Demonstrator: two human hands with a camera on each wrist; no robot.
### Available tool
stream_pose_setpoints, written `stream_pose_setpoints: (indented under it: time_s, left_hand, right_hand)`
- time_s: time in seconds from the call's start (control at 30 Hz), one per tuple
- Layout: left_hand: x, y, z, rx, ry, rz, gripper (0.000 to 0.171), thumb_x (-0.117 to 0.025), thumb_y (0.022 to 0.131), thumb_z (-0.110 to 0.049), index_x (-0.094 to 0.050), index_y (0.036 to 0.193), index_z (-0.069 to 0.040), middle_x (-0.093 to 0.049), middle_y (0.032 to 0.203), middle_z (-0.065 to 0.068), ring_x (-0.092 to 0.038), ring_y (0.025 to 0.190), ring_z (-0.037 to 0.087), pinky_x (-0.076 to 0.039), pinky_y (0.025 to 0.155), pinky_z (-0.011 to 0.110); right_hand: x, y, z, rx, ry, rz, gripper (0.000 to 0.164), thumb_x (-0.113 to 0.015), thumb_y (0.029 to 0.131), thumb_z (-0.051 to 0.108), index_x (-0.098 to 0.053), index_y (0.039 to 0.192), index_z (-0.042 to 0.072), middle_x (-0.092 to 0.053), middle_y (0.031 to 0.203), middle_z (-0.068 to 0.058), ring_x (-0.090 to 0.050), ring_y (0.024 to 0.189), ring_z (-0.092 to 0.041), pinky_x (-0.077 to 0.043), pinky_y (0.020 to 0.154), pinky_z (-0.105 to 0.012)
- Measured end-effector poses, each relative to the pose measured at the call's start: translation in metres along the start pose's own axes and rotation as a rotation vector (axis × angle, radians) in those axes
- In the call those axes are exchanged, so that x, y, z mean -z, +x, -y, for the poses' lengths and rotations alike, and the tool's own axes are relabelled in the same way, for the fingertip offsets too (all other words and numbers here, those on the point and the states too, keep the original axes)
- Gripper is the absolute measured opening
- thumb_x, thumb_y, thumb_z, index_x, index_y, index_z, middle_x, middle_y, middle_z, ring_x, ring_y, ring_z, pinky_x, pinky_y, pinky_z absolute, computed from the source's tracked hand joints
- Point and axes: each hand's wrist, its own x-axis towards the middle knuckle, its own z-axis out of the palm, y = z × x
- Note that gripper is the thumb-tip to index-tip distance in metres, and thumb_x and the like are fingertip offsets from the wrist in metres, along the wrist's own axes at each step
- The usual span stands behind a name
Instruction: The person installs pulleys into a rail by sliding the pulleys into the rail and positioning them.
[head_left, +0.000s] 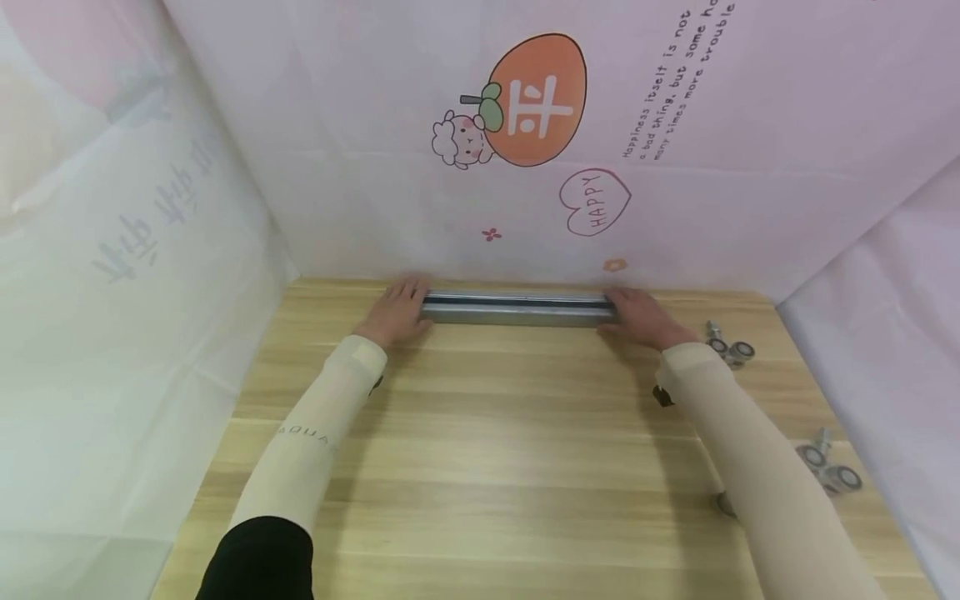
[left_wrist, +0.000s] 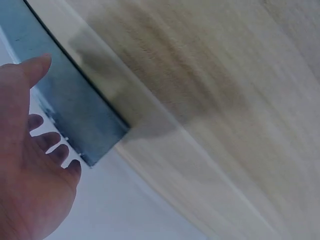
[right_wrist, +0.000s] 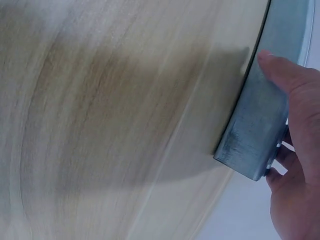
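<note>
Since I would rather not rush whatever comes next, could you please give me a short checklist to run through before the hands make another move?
1. Left hand gripping the metal rail near one end: ok, thumb on one side, fingers on the other.
2. Right hand gripping near the other end: ok, likewise.
3. Rail roughly in line with the far edge of the wooden tabletop: ok.
4. Rail resting fully on the tabletop: cannot tell.
5. Roller-like parts apart from the rail: ok, they lie off to the right.
6. Right sleeve clear of the small part beside it: cannot tell, the sleeve partly hides it.
</note>
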Motion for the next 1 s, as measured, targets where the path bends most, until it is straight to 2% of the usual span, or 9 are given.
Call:
stream_pose_setpoints:
  time_s: [0.13,0.27,0.43,0.67,0.8,1.0]
  left_hand:
    - [-0.003,0.003,0.004,0.027,0.013,0.011,0.075,-0.059,0.094,-0.037,-0.029,0.152,0.0,-0.029,0.157,0.023,-0.022,0.145,0.038,-0.016,0.118,0.052]
    - [-0.005,0.005,0.005,0.031,0.006,-0.024,0.067,-0.062,0.093,-0.03,-0.036,0.148,0.0,-0.038,0.151,0.023,-0.03,0.141,0.038,-0.019,0.117,0.051]
    - [-0.002,0.005,0.003,0.039,-0.023,-0.021,0.064,-0.063,0.093,-0.024,-0.037,0.146,0.0,-0.039,0.151,0.023,-0.03,0.141,0.038,-0.018,0.118,0.05]
    - [0.005,0.001,0.001,0.055,-0.025,-0.003,0.064,-0.065,0.092,-0.022,-0.037,0.146,-0.001,-0.039,0.151,0.021,-0.031,0.141,0.037,-0.018,0.118,0.049]
    - [0.008,-0.002,0.0,0.038,-0.047,-0.014,0.062,-0.068,0.09,-0.021,-0.041,0.142,0.0,-0.042,0.148,0.022,-0.033,0.139,0.038,-0.021,0.117,0.049]
    - [0.005,-0.008,0.004,0.022,-0.052,0.015,0.061,-0.068,0.09,-0.024,-0.044,0.141,-0.001,-0.049,0.142,0.02,-0.041,0.133,0.036,-0.028,0.114,0.048]
  right_hand:
    - [-0.003,0.0,-0.003,0.017,-0.014,-0.011,0.078,-0.076,0.081,0.03,-0.043,0.139,-0.01,-0.049,0.134,-0.036,-0.046,0.122,-0.051,-0.033,0.106,-0.06]
    - [-0.003,0.0,-0.003,0.042,-0.028,-0.043,0.073,-0.077,0.08,0.023,-0.045,0.137,-0.011,-0.053,0.129,-0.035,-0.049,0.117,-0.05,-0.036,0.103,-0.061]
    - [-0.001,0.0,-0.003,0.068,-0.053,-0.062,0.067,-0.078,0.079,0.02,-0.049,0.131,-0.01,-0.058,0.12,-0.032,-0.054,0.107,-0.047,-0.041,0.097,-0.06]
    - [0.005,-0.001,0.003,0.049,-0.064,-0.004,0.064,-0.077,0.08,0.023,-0.05,0.13,-0.007,-0.056,0.125,-0.029,-0.052,0.113,-0.044,-0.038,0.101,-0.058]
    - [0.011,-0.003,0.008,0.012,-0.027,0.041,0.062,-0.077,0.08,0.024,-0.052,0.128,-0.006,-0.058,0.123,-0.026,-0.052,0.112,-0.042,-0.038,0.101,-0.058]
    - [0.015,-0.011,0.012,-0.004,0.03,0.097,0.059,-0.078,0.079,0.024,-0.056,0.128,-0.002,-0.062,0.118,-0.019,-0.054,0.109,-0.038,-0.041,0.098,-0.058]
